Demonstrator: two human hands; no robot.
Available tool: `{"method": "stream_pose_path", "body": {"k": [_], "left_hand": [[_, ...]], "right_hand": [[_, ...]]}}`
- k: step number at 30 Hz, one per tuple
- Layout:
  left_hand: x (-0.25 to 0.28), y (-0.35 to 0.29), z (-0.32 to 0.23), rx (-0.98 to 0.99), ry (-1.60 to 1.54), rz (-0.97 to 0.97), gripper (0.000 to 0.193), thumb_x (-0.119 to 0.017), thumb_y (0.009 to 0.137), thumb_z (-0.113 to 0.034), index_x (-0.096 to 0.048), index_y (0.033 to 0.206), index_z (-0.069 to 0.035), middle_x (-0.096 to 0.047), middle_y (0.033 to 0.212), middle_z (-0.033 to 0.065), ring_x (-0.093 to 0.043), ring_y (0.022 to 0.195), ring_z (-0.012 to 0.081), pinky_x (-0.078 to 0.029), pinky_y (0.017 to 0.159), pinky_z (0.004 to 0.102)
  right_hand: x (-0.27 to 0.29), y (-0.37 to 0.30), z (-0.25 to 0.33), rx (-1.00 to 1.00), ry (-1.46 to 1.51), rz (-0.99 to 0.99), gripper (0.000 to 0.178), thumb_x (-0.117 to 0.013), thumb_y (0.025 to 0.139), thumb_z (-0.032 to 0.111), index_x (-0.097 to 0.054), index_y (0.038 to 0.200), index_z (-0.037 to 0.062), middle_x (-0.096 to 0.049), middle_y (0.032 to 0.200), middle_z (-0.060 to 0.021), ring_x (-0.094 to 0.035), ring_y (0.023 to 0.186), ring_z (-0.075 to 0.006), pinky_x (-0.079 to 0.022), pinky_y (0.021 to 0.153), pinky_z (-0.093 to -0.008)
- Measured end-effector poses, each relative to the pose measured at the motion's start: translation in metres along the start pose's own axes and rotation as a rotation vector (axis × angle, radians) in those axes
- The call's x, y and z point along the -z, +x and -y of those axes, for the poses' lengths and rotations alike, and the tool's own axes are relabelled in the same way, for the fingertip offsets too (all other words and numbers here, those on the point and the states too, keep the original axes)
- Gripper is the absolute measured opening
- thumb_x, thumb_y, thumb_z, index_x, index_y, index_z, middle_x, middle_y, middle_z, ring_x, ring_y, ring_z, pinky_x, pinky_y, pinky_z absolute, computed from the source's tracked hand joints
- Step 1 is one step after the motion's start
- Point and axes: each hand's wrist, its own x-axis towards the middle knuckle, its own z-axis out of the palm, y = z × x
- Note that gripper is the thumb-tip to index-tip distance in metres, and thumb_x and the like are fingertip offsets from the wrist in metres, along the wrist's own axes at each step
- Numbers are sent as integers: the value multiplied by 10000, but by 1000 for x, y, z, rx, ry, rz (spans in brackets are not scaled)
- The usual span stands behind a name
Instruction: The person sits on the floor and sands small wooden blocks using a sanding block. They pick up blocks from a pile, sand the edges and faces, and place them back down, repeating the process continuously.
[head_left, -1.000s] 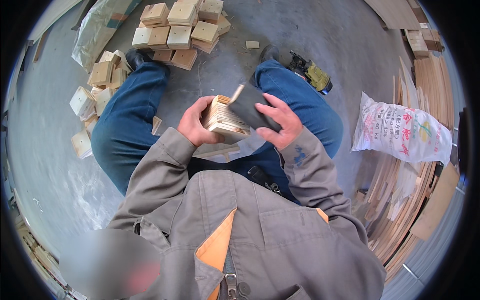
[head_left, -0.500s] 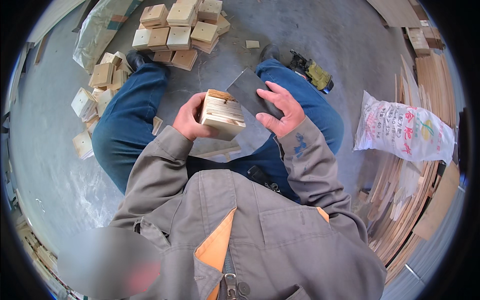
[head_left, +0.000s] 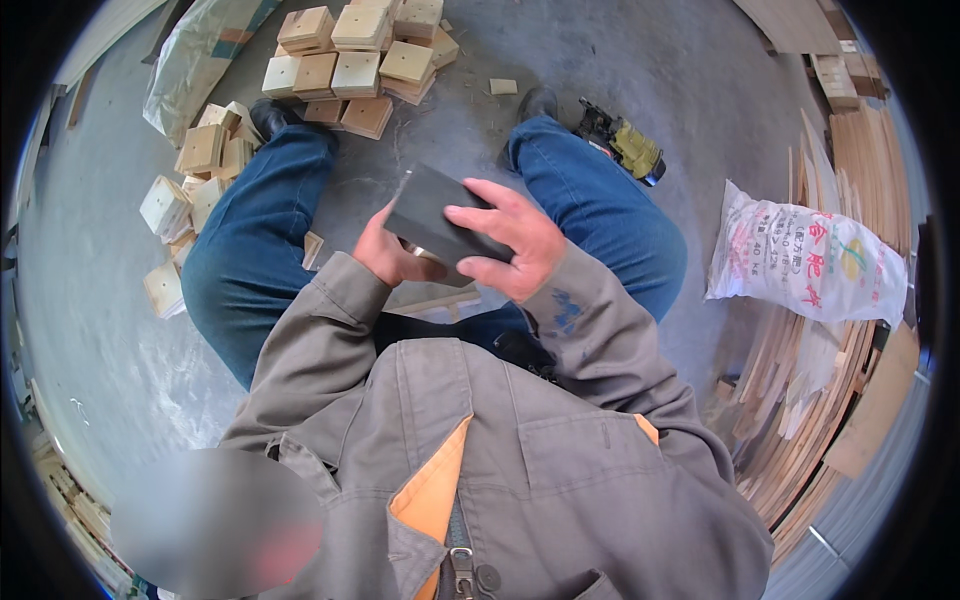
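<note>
My left hand is closed round a block of stacked thin wooden plates, held in front of me between my knees. Only a sliver of the block's lower edge shows. A dark grey, flat rectangular plate covers the rest of it, tilted over the block's upper side. My right hand grips this plate from the right, fingers spread along its face and thumb at the near edge. Whether the plate rests flat on the wood cannot be made out.
Stacks of square wooden plates stand beyond my left foot, with more stacks along my left leg. An olive-green and black tool lies beside my right foot. At right, a white printed sack lies on long wooden strips.
My right hand has moved left, bringing the dark plate over the wooden block, which is now mostly covered. My left hand has stayed nearly in place.
</note>
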Motion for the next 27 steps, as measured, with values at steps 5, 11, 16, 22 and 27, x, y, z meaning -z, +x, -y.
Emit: {"method": "stream_pose_path", "body": {"k": [5,11,16,22,27], "left_hand": [[1,-6,-13,60,-330,-78,1001,-910,501,-42,-498,1412,-14,-632,1262,89,-606,1195,200,-449,1070,338],[8,-2,-13,7,-477,-127,990,-884,512,-65,-495,1421,-16,-627,1314,93,-593,1228,205,-427,1105,359],[3,-3,-16,83,-203,-159,975,-877,522,-51,-486,1415,-3,-624,1287,95,-602,1201,203,-456,1064,346],[-1,-5,-26,177,-139,-110,977,-908,515,-76,-494,1396,4,-633,1239,100,-624,1150,197,-485,1015,332],[-1,-8,-22,109,-137,-173,980,-900,514,-93,-492,1400,0,-632,1237,99,-619,1164,205,-475,1030,333]], "right_hand": [[42,-49,-31,-150,-96,-10,575,-814,803,235,-657,1335,82,-523,1436,-266,-545,1308,-408,-430,1108,-439],[49,-61,-29,-373,-33,-236,556,-801,823,228,-655,1329,50,-556,1416,-259,-540,1334,-365,-409,1123,-408],[24,-20,-15,-220,27,-167,571,-816,803,205,-654,1330,56,-549,1414,-269,-526,1352,-378,-427,1110,-412],[-7,0,-10,-129,80,-92,596,-833,775,190,-660,1336,90,-519,1438,-282,-525,1341,-402,-442,1097,-428],[3,-26,-34,-292,11,-117,589,-812,796,226,-651,1345,89,-496,1466,-273,-523,1346,-387,-425,1118,-427]]}}
